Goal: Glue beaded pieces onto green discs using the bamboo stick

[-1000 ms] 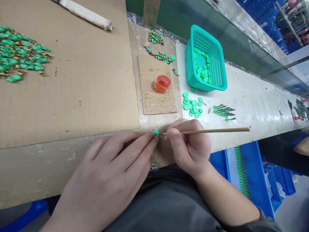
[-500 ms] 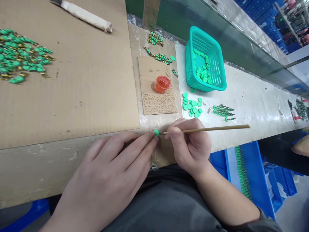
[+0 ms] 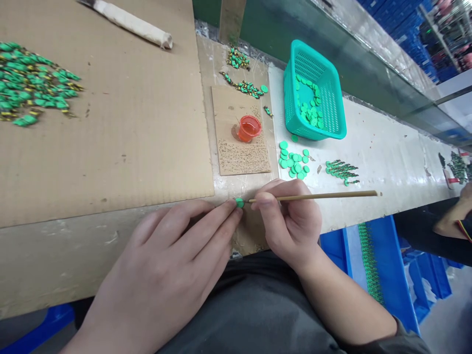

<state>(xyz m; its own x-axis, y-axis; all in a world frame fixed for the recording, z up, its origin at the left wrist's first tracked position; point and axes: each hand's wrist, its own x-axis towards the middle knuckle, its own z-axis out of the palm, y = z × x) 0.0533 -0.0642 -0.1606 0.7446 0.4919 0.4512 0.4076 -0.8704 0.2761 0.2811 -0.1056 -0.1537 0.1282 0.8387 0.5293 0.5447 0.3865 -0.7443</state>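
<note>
Tabletop (image 3: 383, 142) here runs out on both sides of a little red cup (image 3: 242, 133), so I'll use that cup as the reference point. Big cardboard sheet (image 3: 140, 128) covers the part to the cup's left. Long blue bin (image 3: 393, 255) sits lower down, right of the cup and closer to the person.

Left hand (image 3: 169, 260) is left of the cup on the near side, fingertips pinched tight on one green disc. Right hand (image 3: 291, 221), near side and slightly right of the cup, is closed around a thin stick like a pen.

Teal basket (image 3: 291, 105) with more discs inside is off to the cup's right. Heap of green, yellow and dark pieces (image 3: 37, 78) is way over to the left of it, and a white-wrapped handle (image 3: 132, 23) lies left and farther back. Speckled cardboard pad (image 3: 223, 105) is right under the cup.

That stick (image 3: 332, 195) is near side and right of the cup, its fine tip aimed at the pinched disc; can't tell if they touch. Loose discs (image 3: 295, 161) are scattered just right of the cup. Pinched green disc (image 3: 240, 202) is straight toward the person from the cup.
</note>
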